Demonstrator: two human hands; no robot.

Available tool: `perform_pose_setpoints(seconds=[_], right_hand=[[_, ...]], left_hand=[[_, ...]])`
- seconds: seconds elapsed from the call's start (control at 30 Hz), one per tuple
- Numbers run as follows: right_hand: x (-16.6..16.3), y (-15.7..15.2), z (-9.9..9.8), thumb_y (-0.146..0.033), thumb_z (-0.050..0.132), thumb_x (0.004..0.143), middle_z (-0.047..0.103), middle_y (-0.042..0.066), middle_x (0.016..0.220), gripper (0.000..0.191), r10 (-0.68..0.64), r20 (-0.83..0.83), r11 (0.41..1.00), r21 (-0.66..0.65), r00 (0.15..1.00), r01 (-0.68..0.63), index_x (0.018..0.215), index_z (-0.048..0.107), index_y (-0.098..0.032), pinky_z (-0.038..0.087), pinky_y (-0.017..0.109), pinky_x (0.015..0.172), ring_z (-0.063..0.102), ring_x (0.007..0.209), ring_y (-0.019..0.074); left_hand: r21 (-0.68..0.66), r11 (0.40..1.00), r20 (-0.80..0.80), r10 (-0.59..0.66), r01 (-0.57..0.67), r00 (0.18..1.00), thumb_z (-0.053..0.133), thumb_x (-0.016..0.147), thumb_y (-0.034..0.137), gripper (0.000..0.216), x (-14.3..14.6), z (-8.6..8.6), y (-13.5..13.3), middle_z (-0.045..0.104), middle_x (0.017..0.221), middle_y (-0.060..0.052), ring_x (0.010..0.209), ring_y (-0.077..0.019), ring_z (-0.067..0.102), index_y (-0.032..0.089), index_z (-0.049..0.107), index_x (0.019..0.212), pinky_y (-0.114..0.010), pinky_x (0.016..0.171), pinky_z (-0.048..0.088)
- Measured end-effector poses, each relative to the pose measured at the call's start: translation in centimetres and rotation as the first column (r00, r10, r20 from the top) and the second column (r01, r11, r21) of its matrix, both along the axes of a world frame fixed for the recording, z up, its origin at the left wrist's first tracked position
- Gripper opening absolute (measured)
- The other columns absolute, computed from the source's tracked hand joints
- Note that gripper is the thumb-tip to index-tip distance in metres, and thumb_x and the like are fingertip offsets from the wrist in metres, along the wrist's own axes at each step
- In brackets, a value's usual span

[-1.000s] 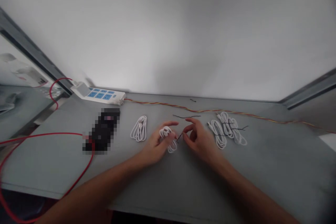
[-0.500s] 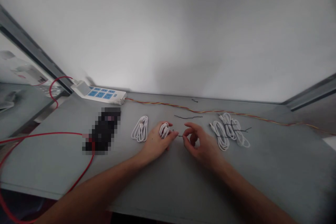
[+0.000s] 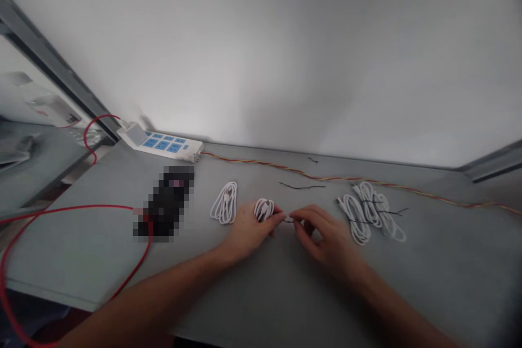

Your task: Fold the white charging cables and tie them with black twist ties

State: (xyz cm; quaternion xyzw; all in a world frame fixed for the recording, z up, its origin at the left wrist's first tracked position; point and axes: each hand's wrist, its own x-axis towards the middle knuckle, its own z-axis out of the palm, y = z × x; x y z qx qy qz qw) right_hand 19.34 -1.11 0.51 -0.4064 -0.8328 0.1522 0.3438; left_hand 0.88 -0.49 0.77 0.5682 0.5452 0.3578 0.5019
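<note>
My left hand (image 3: 250, 231) is closed around a coiled white cable (image 3: 264, 209), whose loops show above the thumb. A thin black twist tie (image 3: 289, 221) runs from the left fingertips toward my right hand (image 3: 320, 231), which pinches its free end between thumb and fingers. To the left lies another coiled white cable (image 3: 224, 203) with no tie visible on it. Beyond my right hand several white cable coils (image 3: 369, 209) lie together, with black ties around them. A loose black twist tie (image 3: 302, 187) rests on the table behind my hands.
A white power strip (image 3: 167, 144) with blue sockets stands against the back wall. Its twisted red and yellow cord (image 3: 261, 162) runs along the grey table (image 3: 244, 293). A blurred-out dark object (image 3: 165, 204) and a red cable (image 3: 87, 207) lie at left. A short black piece (image 3: 312, 160) lies near the wall.
My right fingers have drawn closer together on the black twist tie, still beside the left fingertips. The whole view has shifted slightly, and the left hand keeps its hold on the cable.
</note>
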Motion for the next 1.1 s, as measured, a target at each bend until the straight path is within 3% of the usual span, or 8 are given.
perform_pose_setpoints(seconds=[0.13, 0.5, 0.67, 0.77, 0.93, 1.1], right_hand=[[-0.1, 0.0, 0.2, -0.018, 0.049, 0.088, 0.06, 0.003, 0.077, 0.012, 0.032, 0.004, 0.997, -0.064, 0.999, -0.031, 0.093, 0.06, -0.018, 0.046, 0.025, 0.059, 0.056, 0.061, 0.0119], [-0.3, 0.3, 0.0, -0.028, 0.052, 0.089, 0.064, 0.002, 0.067, 0.019, -0.096, -0.01, 0.98, -0.174, 0.995, 0.093, 0.079, 0.065, -0.018, 0.041, 0.024, 0.054, 0.056, 0.059, 0.0132], [-0.5, 0.6, 0.2, -0.031, 0.053, 0.088, 0.066, 0.001, 0.064, 0.021, -0.126, -0.064, 0.963, -0.25, 0.99, 0.106, 0.075, 0.066, -0.019, 0.041, 0.023, 0.052, 0.058, 0.057, 0.0131], [0.2, 1.5, -0.3, -0.033, 0.053, 0.087, 0.068, 0.002, 0.066, 0.022, -0.177, -0.05, 0.959, -0.232, 0.983, 0.161, 0.077, 0.067, -0.019, 0.044, 0.024, 0.054, 0.06, 0.059, 0.0145], [1.8, 3.9, -1.1, -0.031, 0.047, 0.089, 0.073, 0.008, 0.086, 0.027, -0.374, 0.156, 0.918, -0.074, 0.914, 0.389, 0.09, 0.07, -0.017, 0.048, 0.031, 0.069, 0.067, 0.077, 0.0212], [3.2, 5.0, 0.1, -0.034, 0.045, 0.091, 0.072, 0.009, 0.097, 0.032, -0.516, 0.392, 0.825, -0.013, 0.762, 0.565, 0.109, 0.065, -0.017, 0.046, 0.034, 0.068, 0.066, 0.084, 0.0248]], left_hand=[[0.048, 0.998, -0.023, 0.043, -0.042, 0.999, 0.065, 0.076, 0.038, 0.022, -0.1, 0.2, -0.3, 0.061, 0.059, 0.003, 0.053, -0.0109, 0.056, 0.017, 0.067, 0.082, -0.022, 0.055, 0.042], [0.09, 0.987, -0.025, 0.139, -0.137, 0.99, 0.068, 0.073, 0.039, 0.022, 0.1, 0.2, -0.4, 0.059, 0.058, 0.002, 0.054, -0.0118, 0.053, 0.017, 0.068, 0.076, -0.023, 0.055, 0.041], [-0.06, 0.989, 0.135, 0.144, -0.137, 0.98, 0.062, 0.075, 0.051, 0.036, 0.0, -0.8, -0.3, 0.051, 0.052, 0.004, 0.044, -0.0097, 0.046, 0.016, 0.066, 0.086, -0.022, 0.044, 0.035], [-0.021, 0.993, 0.138, 0.116, -0.115, 0.984, 0.06, 0.078, 0.049, 0.04, -0.2, -0.7, -0.1, 0.052, 0.056, 0.004, 0.046, -0.0095, 0.046, 0.016, 0.062, 0.102, -0.021, 0.045, 0.035], [0.191, 0.976, -0.062, 0.117, -0.103, 0.991, 0.055, 0.081, 0.028, 0.044, -0.8, 0.1, 0.3, 0.06, 0.084, -0.001, 0.065, -0.0114, 0.055, 0.018, 0.046, 0.123, -0.025, 0.066, 0.046], [0.349, 0.932, -0.328, 0.026, 0.095, 0.944, 0.046, 0.075, 0.007, 0.061, -1.5, 0.3, 0.6, 0.057, 0.109, -0.007, 0.083, -0.0148, 0.057, 0.018, 0.034, 0.134, -0.034, 0.086, 0.046]])
